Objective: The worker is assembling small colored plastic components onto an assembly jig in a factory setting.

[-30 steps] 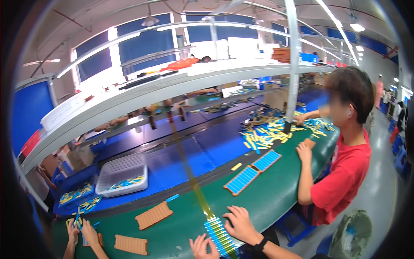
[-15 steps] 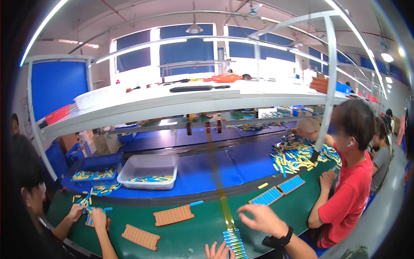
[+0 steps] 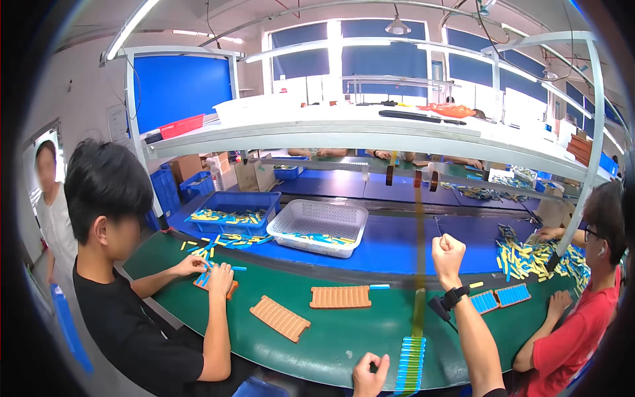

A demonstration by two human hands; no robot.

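A tray of blue strips (image 3: 405, 357) lies at the front of the green table, directly right of my left hand (image 3: 370, 376). That hand is closed, and whatever its fingers hold, if anything, is hidden. A see-through yellow tape (image 3: 419, 264) hangs from near the rolls under the shelf and runs down over the tray. My right hand (image 3: 448, 255) is raised in a fist to the right of the tape, a black band around its wrist; its contents cannot be made out. Left of the tray lie two brown grooved trays, one farther back (image 3: 340, 297) and one nearer (image 3: 280, 318).
A person in black (image 3: 132, 311) handles strips at left; another in red (image 3: 589, 317) sits at right. A white basket (image 3: 317, 210) and blue bin (image 3: 231, 225) stand beyond the table. A strip pile (image 3: 529, 255) and two filled trays (image 3: 499, 298) are at right. The shelf (image 3: 370, 135) overhangs.
My right hand has risen away from the tray and closed into a fist. My left hand, spread at the tray before, is now closed beside it. The view has turned left.
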